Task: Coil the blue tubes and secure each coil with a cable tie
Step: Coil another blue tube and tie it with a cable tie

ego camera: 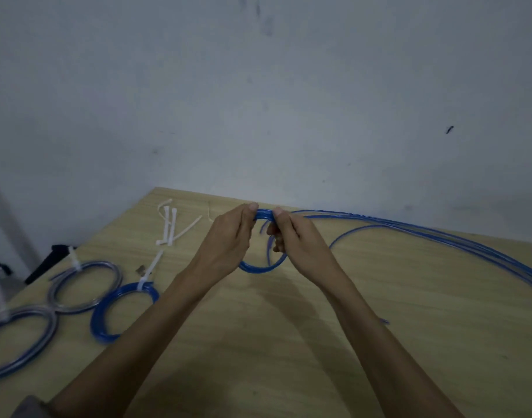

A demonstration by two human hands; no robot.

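- Blue tube coil (256,268), small and unfinished, is held upright just above the wooden table (379,312) at the centre of the frame.
- Left hand (228,236) grips the coil's top and left side, thumb pressed on the upper arc.
- Right hand (292,236) grips the top and right side, fingers curled round the strands.
- Loose blue tubes (439,236) run from the right hand in long arcs toward the right edge of the frame.
- Three finished coils lie at lower left, each bound by a white tie: a deep blue coil (124,312), a paler coil (85,286) behind it, and another pale coil (20,339) cut by the left edge.
- Spare white cable ties (171,226) lie in a loose heap at the upper left of the table.
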